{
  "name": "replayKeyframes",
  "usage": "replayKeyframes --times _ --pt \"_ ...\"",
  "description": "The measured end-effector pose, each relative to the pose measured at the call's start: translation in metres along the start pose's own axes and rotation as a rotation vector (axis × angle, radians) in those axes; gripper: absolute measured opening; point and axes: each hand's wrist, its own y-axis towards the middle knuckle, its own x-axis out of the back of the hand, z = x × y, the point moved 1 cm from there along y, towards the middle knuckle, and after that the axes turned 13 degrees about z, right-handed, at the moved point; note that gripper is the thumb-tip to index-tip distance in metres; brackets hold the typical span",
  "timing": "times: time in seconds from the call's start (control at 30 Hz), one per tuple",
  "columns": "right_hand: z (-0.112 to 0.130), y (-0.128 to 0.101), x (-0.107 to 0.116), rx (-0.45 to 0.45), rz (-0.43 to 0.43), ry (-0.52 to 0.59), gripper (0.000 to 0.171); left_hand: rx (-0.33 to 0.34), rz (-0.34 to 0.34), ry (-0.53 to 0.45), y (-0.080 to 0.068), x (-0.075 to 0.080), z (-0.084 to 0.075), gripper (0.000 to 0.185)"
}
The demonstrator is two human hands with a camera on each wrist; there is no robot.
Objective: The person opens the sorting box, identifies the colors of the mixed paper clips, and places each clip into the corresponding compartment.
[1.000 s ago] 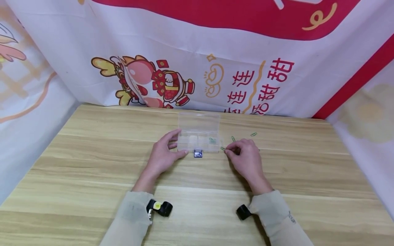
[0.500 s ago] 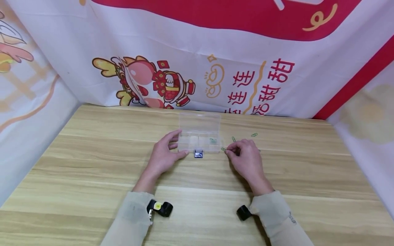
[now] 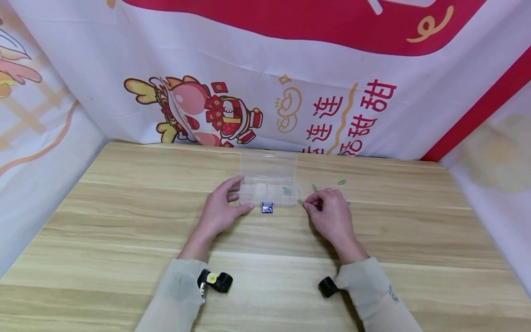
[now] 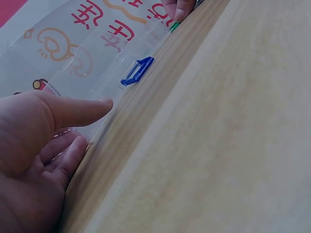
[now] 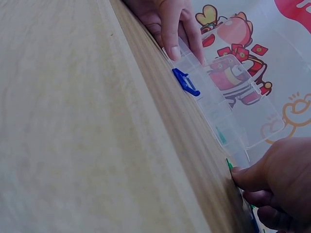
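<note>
A clear plastic compartment box (image 3: pixel 268 184) with its lid open and a blue latch (image 3: pixel 267 208) lies on the wooden table (image 3: pixel 124 221). One green paper clip (image 3: pixel 286 188) lies in a right-hand compartment. My left hand (image 3: pixel 221 207) holds the box's left end, thumb (image 4: pixel 77 110) on the front edge and fingers along the side. My right hand (image 3: pixel 327 212) pinches a green paper clip (image 3: pixel 300 202) flat on the table just right of the box's front corner. In the right wrist view the blue latch (image 5: pixel 185 82) and the pinched green paper clip (image 5: pixel 229 164) show.
More green paper clips (image 3: pixel 314 187) (image 3: pixel 342 181) lie loose on the table right of the box. A printed cloth banner (image 3: pixel 265 83) walls in the back and both sides. Bare wood stretches in front of both hands.
</note>
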Motion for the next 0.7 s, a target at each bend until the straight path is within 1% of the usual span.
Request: replayKeyframes --times 0.23,0.5,0.7 --pt "0.0001 -0.0005 0.0004 0.003 0.002 -0.006 0.004 -0.003 -0.004 0.002 -0.0002 -0.0003 0.0002 0.08" --pt "0.0012 0.0001 0.0009 -0.014 0.034 -0.026 0.006 0.003 0.0 -0.013 -0.0008 -0.0005 -0.0003 0.08" --pt "-0.0006 0.0005 0.0025 0.003 0.059 0.006 0.007 0.006 0.004 -0.014 -0.0008 -0.0007 -0.0007 0.08"
